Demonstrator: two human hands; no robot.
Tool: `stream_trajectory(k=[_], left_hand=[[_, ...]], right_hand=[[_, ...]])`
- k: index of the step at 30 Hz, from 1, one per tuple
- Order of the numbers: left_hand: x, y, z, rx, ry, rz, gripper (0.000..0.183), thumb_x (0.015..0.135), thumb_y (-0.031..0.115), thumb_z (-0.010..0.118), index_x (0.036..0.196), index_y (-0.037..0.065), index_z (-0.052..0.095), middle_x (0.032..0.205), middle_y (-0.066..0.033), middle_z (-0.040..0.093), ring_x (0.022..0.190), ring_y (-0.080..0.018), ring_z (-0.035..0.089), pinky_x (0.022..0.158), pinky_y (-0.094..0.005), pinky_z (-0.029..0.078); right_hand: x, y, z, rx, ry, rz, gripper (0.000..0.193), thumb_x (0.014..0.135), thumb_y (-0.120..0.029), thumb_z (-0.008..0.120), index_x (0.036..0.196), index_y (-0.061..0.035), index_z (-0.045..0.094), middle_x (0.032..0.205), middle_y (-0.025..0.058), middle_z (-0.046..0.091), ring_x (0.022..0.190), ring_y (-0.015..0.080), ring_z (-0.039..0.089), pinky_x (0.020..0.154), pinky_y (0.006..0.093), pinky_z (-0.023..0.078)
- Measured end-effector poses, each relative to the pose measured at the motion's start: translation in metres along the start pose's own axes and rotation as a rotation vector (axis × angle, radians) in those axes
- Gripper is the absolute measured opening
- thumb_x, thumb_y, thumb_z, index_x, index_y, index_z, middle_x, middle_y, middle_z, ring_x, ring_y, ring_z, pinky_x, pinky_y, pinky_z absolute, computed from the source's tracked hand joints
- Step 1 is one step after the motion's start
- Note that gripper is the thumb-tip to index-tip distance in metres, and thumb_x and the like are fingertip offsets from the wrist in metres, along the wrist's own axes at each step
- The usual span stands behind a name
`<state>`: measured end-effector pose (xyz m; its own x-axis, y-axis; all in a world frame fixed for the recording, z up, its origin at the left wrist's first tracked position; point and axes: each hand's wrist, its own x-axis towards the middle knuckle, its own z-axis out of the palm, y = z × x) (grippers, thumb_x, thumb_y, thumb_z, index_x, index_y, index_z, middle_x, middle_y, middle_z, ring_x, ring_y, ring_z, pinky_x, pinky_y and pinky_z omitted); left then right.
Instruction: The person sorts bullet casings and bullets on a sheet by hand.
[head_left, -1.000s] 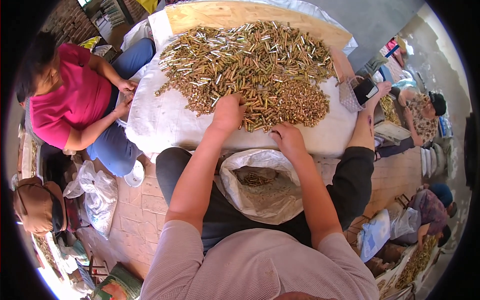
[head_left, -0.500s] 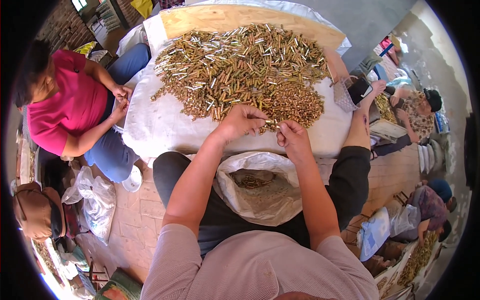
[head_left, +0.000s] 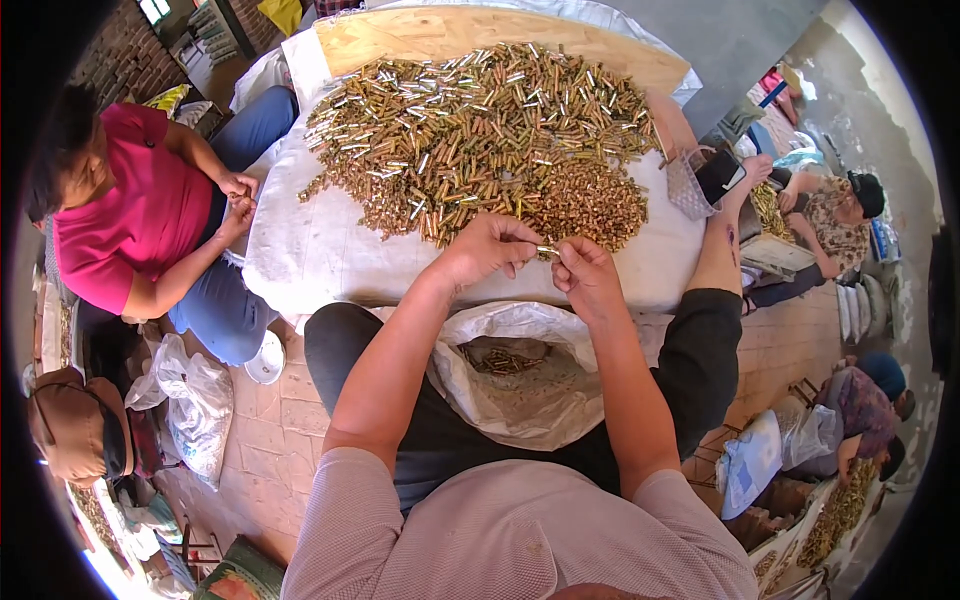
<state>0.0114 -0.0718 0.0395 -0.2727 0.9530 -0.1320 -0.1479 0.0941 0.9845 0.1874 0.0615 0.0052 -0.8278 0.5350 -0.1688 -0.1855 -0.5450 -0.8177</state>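
My left hand (head_left: 487, 248) and my right hand (head_left: 588, 275) meet over the table's near edge. Between their fingertips is a small brass-coloured metal tube (head_left: 547, 251), pinched at its left end by the left hand and at its right end by the right. Beyond them spreads a heap of similar slim metal tubes (head_left: 480, 130), some gold and some silvery. Shorter coppery pieces (head_left: 597, 200) form a pile at the heap's near right. Below my hands, between my legs, an open white woven sack (head_left: 520, 425) holds some loose pieces (head_left: 505, 362).
A wooden board (head_left: 430, 38) borders the white-covered table (head_left: 300, 255) at the back. A basket (head_left: 688, 190) with a dark phone-like object stands at its right edge. A person in pink (head_left: 130, 215) sits at left; others work at right. Plastic bags (head_left: 195, 410) lie on the floor.
My hands stay close together at nearly the same place. The metal tube between the fingertips has turned slightly and shows more plainly. The view has shifted a little.
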Motion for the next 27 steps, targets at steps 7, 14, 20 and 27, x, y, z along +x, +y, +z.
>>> stream_trajectory(k=[7, 14, 20, 27], left_hand=[[0.000, -0.003, 0.002, -0.004, -0.007, 0.009, 0.017, 0.090, 0.006, 0.070, 0.104, -0.004, 0.070, 0.084, -0.0073, 0.069, 0.064, -0.0119, 0.063, 0.056, -0.0252, 0.053], [-0.001, -0.011, 0.015, -0.225, 0.030, -0.017, 0.014, 0.089, 0.005, 0.071, 0.101, -0.003, 0.071, 0.082, -0.0071, 0.068, 0.064, -0.0121, 0.062, 0.055, -0.0264, 0.054], [0.000, -0.014, 0.028, -0.323, 0.079, -0.068, 0.014, 0.089, 0.006, 0.071, 0.100, -0.003, 0.070, 0.080, -0.0059, 0.067, 0.065, -0.0122, 0.061, 0.055, -0.0272, 0.054], [0.001, -0.001, -0.013, 0.457, 0.293, 0.090, 0.022, 0.089, 0.019, 0.070, 0.105, 0.003, 0.072, 0.088, -0.0129, 0.072, 0.076, -0.0235, 0.068, 0.070, -0.0349, 0.055]], right_hand=[[0.001, 0.001, -0.004, -0.017, -0.055, -0.014, 0.014, 0.094, -0.018, 0.070, 0.099, -0.0064, 0.065, 0.076, -0.0021, 0.059, 0.064, 0.0087, 0.053, 0.053, 0.0231, 0.040], [0.000, 0.006, -0.006, 0.049, -0.053, -0.013, 0.016, 0.093, -0.021, 0.070, 0.099, -0.0062, 0.065, 0.075, 0.0001, 0.059, 0.063, 0.0093, 0.053, 0.052, 0.0237, 0.040], [-0.004, 0.002, -0.002, 0.097, -0.107, -0.015, 0.016, 0.094, -0.021, 0.069, 0.099, -0.0062, 0.064, 0.073, 0.0010, 0.059, 0.062, 0.0098, 0.054, 0.051, 0.0236, 0.040], [-0.011, -0.012, -0.005, -0.184, -0.139, 0.023, 0.011, 0.093, -0.015, 0.069, 0.091, -0.0046, 0.066, 0.072, 0.0015, 0.061, 0.056, 0.0102, 0.056, 0.048, 0.0238, 0.043]])
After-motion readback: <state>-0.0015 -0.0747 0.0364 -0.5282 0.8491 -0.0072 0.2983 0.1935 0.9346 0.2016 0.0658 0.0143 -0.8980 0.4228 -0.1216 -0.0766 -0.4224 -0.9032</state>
